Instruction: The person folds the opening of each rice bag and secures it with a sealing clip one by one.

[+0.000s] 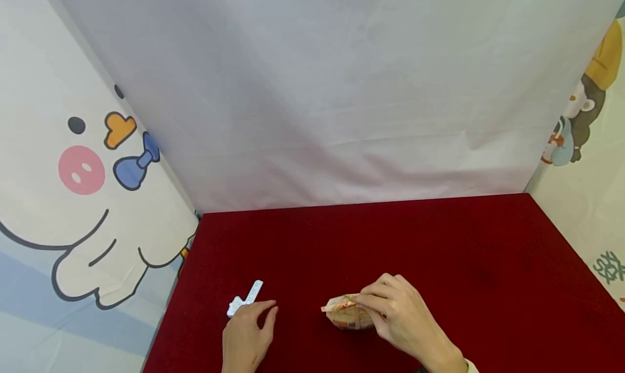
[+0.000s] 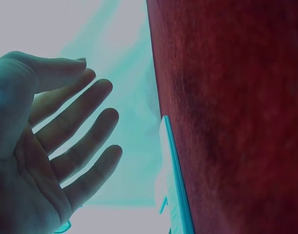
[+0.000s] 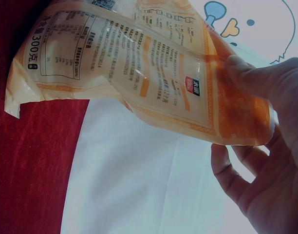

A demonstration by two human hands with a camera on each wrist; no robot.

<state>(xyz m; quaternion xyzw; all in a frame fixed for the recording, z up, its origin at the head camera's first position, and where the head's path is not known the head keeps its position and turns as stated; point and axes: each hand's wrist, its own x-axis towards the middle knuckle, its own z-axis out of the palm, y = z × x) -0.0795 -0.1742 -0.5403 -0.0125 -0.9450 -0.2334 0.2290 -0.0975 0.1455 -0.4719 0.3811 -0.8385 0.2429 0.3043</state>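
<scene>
An orange-and-cream printed food packet [image 1: 349,314] sits at the near middle of the table, its back panel of small print [image 3: 154,68] showing in the right wrist view. My right hand [image 1: 397,313] pinches the packet's orange end between thumb and fingers. To the left, my left hand [image 1: 248,329] holds nothing, its fingers loosely bent and apart from the thumb. Just beyond it lies a flat white and pale-blue plastic piece [image 1: 245,299], cloud-shaped at one end with a narrow marked strip. In the left wrist view this plastic piece [image 2: 174,180] shows edge-on, beside the left fingers [image 2: 85,141].
A dark red cloth covers the table [image 1: 390,242]. A pale curtain [image 1: 317,90] hangs along its back edge. Cartoon-printed sheets stand at the left [image 1: 73,145] and right [image 1: 595,199] sides.
</scene>
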